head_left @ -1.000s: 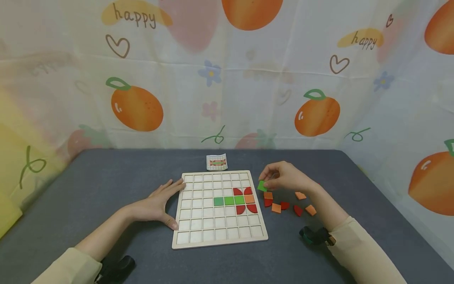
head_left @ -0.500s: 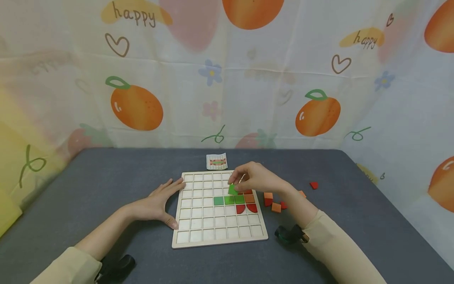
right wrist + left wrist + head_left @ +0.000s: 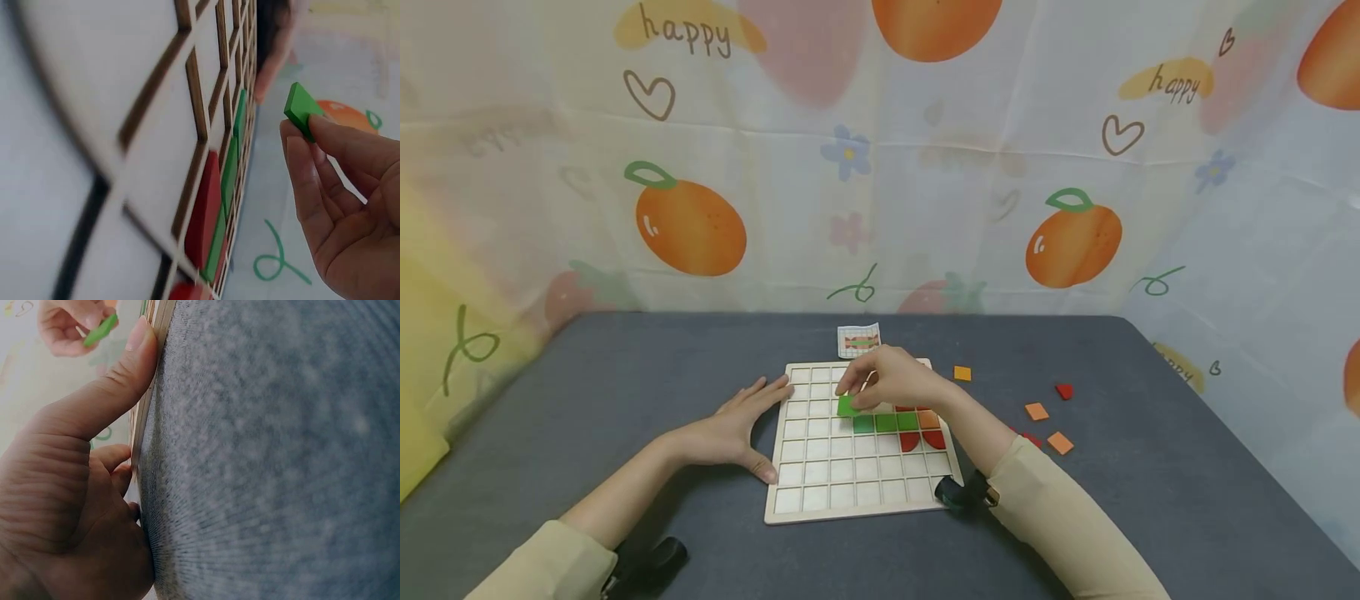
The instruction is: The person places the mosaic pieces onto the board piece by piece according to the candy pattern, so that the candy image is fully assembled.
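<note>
A pale wooden grid board (image 3: pixel 827 498) lies on the dark table. My left hand (image 3: pixel 722 435) rests at its left edge with fingers spread, thumb near the front corner; the left wrist view shows the thumb (image 3: pixel 122 384) against the board's side. My right hand (image 3: pixel 895 382) pinches a green square tile (image 3: pixel 847 407) between thumb and fingers, above the board and apart from it in the right wrist view. Below it, a row of green tiles (image 3: pixel 886 422) sits in the cells, ending in an orange tile (image 3: pixel 928 419) at right. Red rounded pieces (image 3: pixel 909 442) flank that end, some hidden by my right hand.
A small printed card (image 3: pixel 858 340) lies behind the board. Right of the board are loose orange tiles (image 3: pixel 1037 412), a yellow-orange tile (image 3: pixel 962 373) and red pieces (image 3: pixel 1064 391), some partly covered by my right forearm. A patterned curtain (image 3: pixel 775 250) hangs behind the table.
My right hand has carried the green tile leftward from beside the board to above its middle. The left hand has stayed at the board's left edge.
</note>
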Available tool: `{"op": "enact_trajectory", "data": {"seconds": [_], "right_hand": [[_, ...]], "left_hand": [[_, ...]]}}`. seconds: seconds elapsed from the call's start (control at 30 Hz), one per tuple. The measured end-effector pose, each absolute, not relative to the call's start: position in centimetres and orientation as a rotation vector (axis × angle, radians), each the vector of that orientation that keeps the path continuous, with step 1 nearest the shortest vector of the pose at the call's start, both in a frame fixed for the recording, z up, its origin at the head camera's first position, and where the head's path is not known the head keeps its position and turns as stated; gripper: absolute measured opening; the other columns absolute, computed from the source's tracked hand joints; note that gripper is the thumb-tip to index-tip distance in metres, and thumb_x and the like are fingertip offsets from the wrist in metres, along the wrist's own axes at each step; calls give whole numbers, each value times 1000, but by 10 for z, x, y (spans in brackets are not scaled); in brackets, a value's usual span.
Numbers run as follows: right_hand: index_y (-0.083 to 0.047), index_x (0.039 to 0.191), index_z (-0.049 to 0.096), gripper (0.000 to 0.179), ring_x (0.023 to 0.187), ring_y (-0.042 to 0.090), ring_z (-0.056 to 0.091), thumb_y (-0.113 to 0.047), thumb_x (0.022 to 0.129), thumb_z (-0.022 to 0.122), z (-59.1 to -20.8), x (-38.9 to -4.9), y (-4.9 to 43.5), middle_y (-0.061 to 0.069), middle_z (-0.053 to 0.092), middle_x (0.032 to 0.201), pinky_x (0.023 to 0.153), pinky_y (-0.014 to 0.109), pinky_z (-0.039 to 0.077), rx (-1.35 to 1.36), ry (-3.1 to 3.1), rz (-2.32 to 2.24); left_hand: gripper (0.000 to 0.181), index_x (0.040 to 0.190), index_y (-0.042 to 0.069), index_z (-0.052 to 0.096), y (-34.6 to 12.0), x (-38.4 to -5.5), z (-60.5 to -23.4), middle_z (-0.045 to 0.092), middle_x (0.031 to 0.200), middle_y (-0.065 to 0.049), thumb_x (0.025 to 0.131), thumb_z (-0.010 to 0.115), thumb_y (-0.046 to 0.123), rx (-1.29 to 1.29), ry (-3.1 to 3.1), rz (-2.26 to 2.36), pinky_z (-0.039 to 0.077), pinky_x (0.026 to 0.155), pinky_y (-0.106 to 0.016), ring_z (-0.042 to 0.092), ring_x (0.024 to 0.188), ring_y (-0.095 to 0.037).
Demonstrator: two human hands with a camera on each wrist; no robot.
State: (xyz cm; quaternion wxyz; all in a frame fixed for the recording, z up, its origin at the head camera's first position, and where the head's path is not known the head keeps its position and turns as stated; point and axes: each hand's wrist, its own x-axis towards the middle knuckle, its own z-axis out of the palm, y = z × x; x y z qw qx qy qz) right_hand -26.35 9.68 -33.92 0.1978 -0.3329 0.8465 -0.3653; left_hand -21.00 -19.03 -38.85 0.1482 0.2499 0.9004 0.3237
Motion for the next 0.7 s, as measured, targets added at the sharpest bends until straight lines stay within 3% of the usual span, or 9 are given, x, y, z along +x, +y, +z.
{"op": "enact_trajectory", "data": {"seconds": [0.43,0.7], "right_hand": [[-14,101,76,17,72,9,67,-5,88,71,-349,-264,83,4,72,91,65,23,55,-990,2388,-902],[-11,101,75,14,70,13,67,-5,89,71,-353,-262,81,5,73,87,66,22,54,-1001,2394,-894]], "left_hand": [[122,157,4,23,-191,-210,-389,10,167,-18,63,90,45,725,2591,943,2,110,-78,-3,152,-51],[123,157,4,22,-189,-210,-389,10,168,-17,64,90,46,709,2586,938,3,110,-79,-3,152,-51]]}}
